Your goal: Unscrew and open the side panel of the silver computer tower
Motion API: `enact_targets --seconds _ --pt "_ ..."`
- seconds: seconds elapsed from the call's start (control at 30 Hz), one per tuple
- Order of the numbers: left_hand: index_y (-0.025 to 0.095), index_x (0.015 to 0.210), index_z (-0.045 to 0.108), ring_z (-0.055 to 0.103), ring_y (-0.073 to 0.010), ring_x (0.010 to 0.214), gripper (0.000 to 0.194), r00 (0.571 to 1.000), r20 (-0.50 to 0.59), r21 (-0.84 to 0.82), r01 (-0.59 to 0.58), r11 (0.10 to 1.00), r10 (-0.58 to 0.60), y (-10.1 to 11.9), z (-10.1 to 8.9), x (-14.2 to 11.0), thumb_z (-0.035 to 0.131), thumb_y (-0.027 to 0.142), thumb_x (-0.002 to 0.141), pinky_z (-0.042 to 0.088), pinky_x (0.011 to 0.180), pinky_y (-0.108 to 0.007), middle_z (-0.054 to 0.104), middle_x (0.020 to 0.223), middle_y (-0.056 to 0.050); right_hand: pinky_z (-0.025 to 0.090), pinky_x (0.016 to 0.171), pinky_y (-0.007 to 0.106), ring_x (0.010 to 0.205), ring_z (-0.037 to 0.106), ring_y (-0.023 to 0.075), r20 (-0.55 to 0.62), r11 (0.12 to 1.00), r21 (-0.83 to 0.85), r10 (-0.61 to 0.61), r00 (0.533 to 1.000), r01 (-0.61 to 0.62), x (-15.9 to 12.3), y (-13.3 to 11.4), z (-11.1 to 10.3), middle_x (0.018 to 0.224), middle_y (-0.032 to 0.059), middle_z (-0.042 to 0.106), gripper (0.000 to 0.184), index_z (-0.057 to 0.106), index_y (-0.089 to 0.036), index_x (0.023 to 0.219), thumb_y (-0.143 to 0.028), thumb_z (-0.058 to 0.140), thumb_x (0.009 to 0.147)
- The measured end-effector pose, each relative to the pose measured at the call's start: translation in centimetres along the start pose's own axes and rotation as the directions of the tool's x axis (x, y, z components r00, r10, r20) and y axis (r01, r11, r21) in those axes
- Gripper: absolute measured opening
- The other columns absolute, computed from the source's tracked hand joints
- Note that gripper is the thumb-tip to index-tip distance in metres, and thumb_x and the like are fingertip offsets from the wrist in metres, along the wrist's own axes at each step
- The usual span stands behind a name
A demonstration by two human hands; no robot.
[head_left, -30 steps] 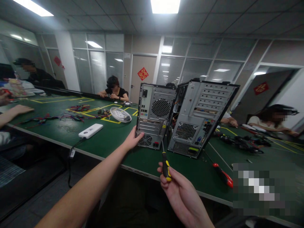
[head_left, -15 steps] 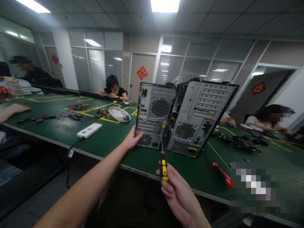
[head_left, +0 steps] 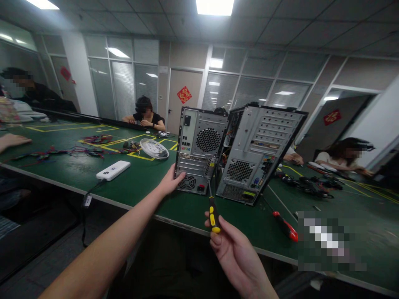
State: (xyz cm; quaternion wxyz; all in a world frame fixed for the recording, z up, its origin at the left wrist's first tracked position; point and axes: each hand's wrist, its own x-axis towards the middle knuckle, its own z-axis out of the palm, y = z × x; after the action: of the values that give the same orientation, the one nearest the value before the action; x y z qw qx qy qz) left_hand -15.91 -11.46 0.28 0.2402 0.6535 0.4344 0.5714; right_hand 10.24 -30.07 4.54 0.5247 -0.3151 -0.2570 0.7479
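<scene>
My left hand (head_left: 171,182) grips the lower left edge of the smaller computer case (head_left: 190,129), thumb over its back panel near the fan grille and fingers behind the side. The case stands upright, its rear facing me. In my right hand (head_left: 232,245) is a black and yellow screwdriver (head_left: 214,214), held by the handle between thumb and fingers. Its shaft points up at the lower right edge of that back panel; whether the tip touches a screw is too small to tell. Close on the right stands a larger computer case (head_left: 241,145), also rear towards me.
A red and black screwdriver (head_left: 285,226) lies right of the cases on the green table (head_left: 140,195). Black cables (head_left: 311,182) are heaped beyond it. On the left are a white power bank (head_left: 112,170), a clear round lid (head_left: 155,148) and tangled wires (head_left: 90,151). Several people sit around.
The whole scene has shifted slightly left in view as the camera turned. The screwdriver handle leans a little more to the right at its bottom. Both hands keep their holds.
</scene>
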Motion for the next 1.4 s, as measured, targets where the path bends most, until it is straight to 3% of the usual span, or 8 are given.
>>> enact_targets --seconds 0.13,0.33,0.43,0.53,0.77,1.0,1.4 --pt "0.018 0.156 0.041 0.055 -0.033 0.141 0.083 1.0 0.006 -0.003 0.001 1.0 -0.001 -0.2 0.02 0.03 0.064 0.064 0.092 0.038 0.123 -0.051 0.059 0.152 -0.017 0.045 0.051 0.014 0.055 0.05 0.003 0.006 1.0 -0.012 -0.024 1.0 0.024 0.02 0.24 0.12 0.085 0.0085 0.076 0.045 0.08 -0.008 0.099 -0.032 0.1 0.067" --pt "0.017 0.155 0.042 0.054 -0.0336 0.142 0.083 1.0 0.003 0.012 0.0 1.0 0.0 -0.08 -0.03 0.03 0.063 0.065 0.092 0.037 0.124 -0.051 0.058 0.153 -0.018 0.04 0.048 0.013 0.052 0.047 0.0021 0.013 1.0 -0.027 -0.011 1.0 0.011 0.13 0.64 0.07 0.094 0.0156 0.08 0.042 0.076 -0.012 0.091 -0.035 0.102 0.067" --pt "0.016 0.156 0.041 0.054 -0.0335 0.142 0.083 1.0 0.007 0.015 0.004 1.0 -0.004 0.05 -0.05 0.01 0.063 0.065 0.092 0.037 0.124 -0.051 0.057 0.153 -0.019 0.036 0.047 0.012 0.051 0.045 0.0011 0.027 1.0 -0.026 -0.012 1.0 0.013 0.23 0.67 0.04 0.091 0.0147 0.08 0.042 0.074 -0.013 0.09 -0.034 0.102 0.066" --pt "0.017 0.155 0.042 0.055 -0.0332 0.141 0.083 1.0 0.002 0.009 0.006 1.0 -0.006 0.13 -0.05 -0.03 0.064 0.065 0.092 0.038 0.123 -0.05 0.059 0.152 -0.018 0.038 0.048 0.012 0.051 0.048 0.002 0.029 1.0 -0.025 -0.011 1.0 0.012 0.3 0.6 -0.06 0.087 0.0122 0.08 0.042 0.075 -0.014 0.091 -0.033 0.102 0.066" --pt "0.018 0.155 0.044 0.057 -0.033 0.14 0.08 1.0 -0.004 0.004 0.006 1.0 -0.006 0.15 -0.04 -0.07 0.065 0.063 0.092 0.038 0.123 -0.051 0.061 0.15 -0.017 0.048 0.053 0.016 0.053 0.054 0.0057 0.05 0.999 0.016 0.047 0.998 -0.048 0.37 0.24 -0.15 0.088 0.0164 0.08 0.042 0.08 -0.007 0.101 -0.027 0.095 0.068" --pt "0.018 0.151 0.047 0.058 -0.0322 0.138 0.076 0.999 -0.017 0.002 -0.03 1.0 0.03 0.09 0.06 0.06 0.065 0.063 0.092 0.038 0.123 -0.05 0.062 0.148 -0.016 0.047 0.053 0.015 0.054 0.053 0.0054 0.027 1.0 -0.011 0.017 0.999 -0.017 0.32 0.41 0.05 0.085 0.0136 0.079 0.04 0.082 -0.008 0.104 -0.027 0.093 0.071" --pt "0.017 0.153 0.044 0.055 -0.0328 0.141 0.08 1.0 0.003 0.025 0.003 1.0 -0.003 0.29 -0.03 -0.06 0.063 0.064 0.092 0.037 0.124 -0.05 0.059 0.151 -0.018 0.046 0.053 0.016 0.056 0.049 0.0061 0.012 0.998 -0.044 -0.04 0.999 0.041 0.17 0.28 -0.22 0.082 0.0101 0.075 0.043 0.082 -0.007 0.103 -0.034 0.093 0.072"
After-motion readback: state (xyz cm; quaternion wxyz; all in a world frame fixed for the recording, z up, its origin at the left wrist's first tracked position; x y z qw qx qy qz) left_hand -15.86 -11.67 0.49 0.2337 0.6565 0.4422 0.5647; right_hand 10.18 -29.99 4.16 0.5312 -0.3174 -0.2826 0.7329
